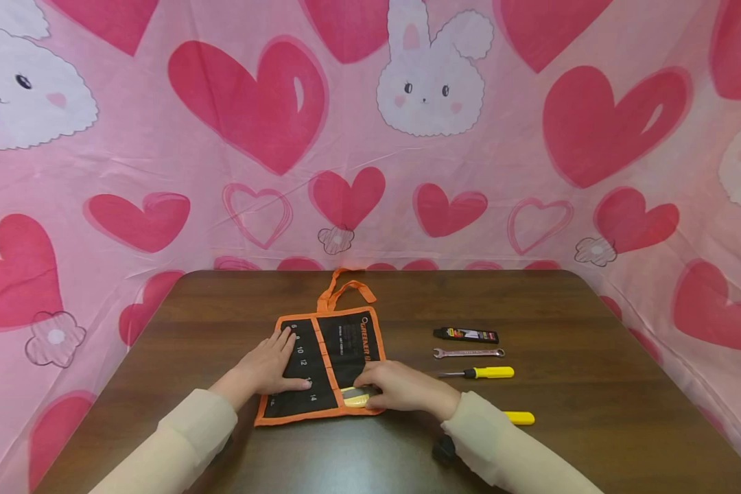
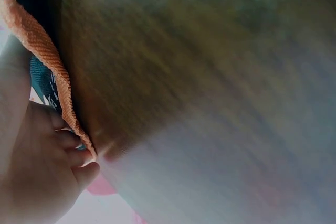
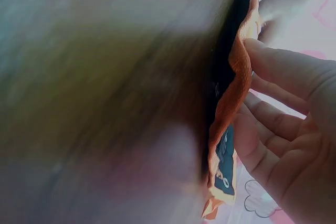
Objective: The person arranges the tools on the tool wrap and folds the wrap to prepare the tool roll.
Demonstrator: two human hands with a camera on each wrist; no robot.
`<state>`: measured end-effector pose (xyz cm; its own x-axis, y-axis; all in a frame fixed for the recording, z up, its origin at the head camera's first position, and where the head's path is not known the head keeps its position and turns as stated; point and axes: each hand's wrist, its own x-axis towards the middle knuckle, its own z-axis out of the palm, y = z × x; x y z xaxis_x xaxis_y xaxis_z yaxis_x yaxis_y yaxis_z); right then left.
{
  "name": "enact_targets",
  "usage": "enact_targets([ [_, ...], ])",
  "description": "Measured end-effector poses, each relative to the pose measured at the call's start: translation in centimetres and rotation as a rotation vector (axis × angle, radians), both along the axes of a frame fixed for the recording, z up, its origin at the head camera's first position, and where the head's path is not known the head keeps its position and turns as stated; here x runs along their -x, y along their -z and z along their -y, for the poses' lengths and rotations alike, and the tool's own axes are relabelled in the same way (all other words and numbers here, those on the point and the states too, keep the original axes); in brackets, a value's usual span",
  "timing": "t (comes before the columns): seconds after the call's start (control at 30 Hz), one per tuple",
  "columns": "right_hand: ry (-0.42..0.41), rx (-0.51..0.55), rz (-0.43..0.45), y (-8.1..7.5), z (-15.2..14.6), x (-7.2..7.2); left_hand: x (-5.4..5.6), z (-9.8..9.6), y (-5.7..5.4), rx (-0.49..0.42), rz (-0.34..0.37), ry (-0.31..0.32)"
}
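- Two cream cloth sleeves (image 1: 194, 429) come in at the bottom of the frame.
- The left hand (image 1: 265, 367) lies flat, fingers straight, on a black cloth pouch with orange edges (image 1: 346, 322), just below the middle of the frame.
- The right hand (image 1: 404, 390) pinches a yellow plastic cutter (image 1: 353, 398) at the pouch's lower right; I can't tell if it is inside a pocket.
- On the brown wooden bench (image 1: 210, 329), right of the middle, lie a flat black packet (image 1: 467, 335), a shiny metal wrench (image 1: 469, 353), a yellow-handled screwdriver (image 1: 494, 372) and another yellow handle (image 1: 520, 418), partly hidden.
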<state>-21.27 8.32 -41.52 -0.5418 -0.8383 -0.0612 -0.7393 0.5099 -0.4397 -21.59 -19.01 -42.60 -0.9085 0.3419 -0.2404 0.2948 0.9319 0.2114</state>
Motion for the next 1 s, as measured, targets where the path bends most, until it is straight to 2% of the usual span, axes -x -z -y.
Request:
enact_targets([
  [0.43,-0.023,-0.032,-0.043,-0.3,1.4,-0.2,0.1,0.0,0.0,0.018,-0.006,0.003],
  [0.8,-0.004,0.007,-0.021,0.4,1.1,-0.1,0.2,-0.2,0.1,0.018,0.003,-0.003],
  [1.0,0.022,0.037,0.021,0.3,0.8,-0.1,0.1,-0.2,0.1,0.020,0.000,0.002],
])
